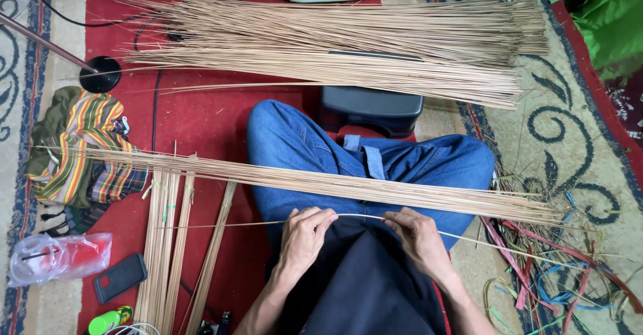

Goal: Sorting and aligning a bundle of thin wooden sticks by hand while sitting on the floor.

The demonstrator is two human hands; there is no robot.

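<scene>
Head view: person seated cross-legged on a red carpet (201,120), in blue jeans (301,147). Left hand (303,236) and right hand (418,238) each pinch one thin pale stick (362,216) with fingers closed on it; it runs across the lap, bowed slightly between the hands. A bundle of similar sticks (321,182) lies over the knees just beyond. A larger stick pile (335,40) lies farther off. Black phone (120,277) at lower left.
</scene>
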